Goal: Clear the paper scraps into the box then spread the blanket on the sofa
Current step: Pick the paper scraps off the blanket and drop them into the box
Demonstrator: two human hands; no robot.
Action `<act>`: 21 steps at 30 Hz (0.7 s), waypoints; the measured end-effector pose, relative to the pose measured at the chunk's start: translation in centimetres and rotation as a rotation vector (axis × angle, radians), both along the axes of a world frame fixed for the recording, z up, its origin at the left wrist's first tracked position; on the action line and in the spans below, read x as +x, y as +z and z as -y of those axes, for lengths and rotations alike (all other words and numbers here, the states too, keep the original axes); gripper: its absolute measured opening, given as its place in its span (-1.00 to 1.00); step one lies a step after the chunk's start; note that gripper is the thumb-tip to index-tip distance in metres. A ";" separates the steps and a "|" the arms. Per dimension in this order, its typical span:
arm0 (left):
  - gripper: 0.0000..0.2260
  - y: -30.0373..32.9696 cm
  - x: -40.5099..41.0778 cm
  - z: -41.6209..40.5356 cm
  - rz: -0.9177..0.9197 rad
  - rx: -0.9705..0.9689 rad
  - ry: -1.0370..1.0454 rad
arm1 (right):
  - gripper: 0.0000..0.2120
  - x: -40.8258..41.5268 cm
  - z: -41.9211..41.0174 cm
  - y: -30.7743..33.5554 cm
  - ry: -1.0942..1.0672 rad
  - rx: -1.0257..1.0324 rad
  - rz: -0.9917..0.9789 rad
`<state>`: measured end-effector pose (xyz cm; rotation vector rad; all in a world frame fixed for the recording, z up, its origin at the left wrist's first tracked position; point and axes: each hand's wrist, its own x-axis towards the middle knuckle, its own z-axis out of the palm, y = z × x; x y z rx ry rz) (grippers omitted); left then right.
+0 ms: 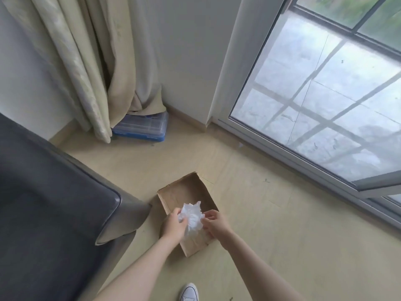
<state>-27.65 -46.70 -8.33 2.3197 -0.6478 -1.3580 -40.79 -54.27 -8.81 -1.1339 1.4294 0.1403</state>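
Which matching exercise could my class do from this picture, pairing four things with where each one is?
Things:
1. Crumpled white paper wad
2. Open brown cardboard box
3. Clear-lidded blue plastic case
4. White canvas shoe

Places:
A. In the corner, under the cream curtain's hem
B. At the picture's bottom edge
C. On the floor beside the grey sofa
D. Between both hands, above the box

Pairs: 1-D, 2-C, 3-A, 4-B

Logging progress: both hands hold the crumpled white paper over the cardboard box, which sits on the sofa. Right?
Not quite. The head view shows both hands, left hand and right hand, holding the crumpled white paper over the cardboard box, but the box sits on the floor beside the sofa.
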 end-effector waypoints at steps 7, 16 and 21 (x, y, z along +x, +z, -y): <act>-0.46 -1.3 -0.1 1.6 -0.044 0.110 0.014 | -0.92 0.4 2.4 -1.7 0.069 -0.030 -0.092; -0.59 -2.0 1.5 0.3 -0.049 0.229 -0.030 | -0.87 1.2 3.1 -2.4 0.163 -0.013 -0.175; -0.91 -2.1 1.9 -0.3 -0.026 0.227 -0.041 | -0.83 2.1 2.4 -2.5 0.216 -0.016 -0.182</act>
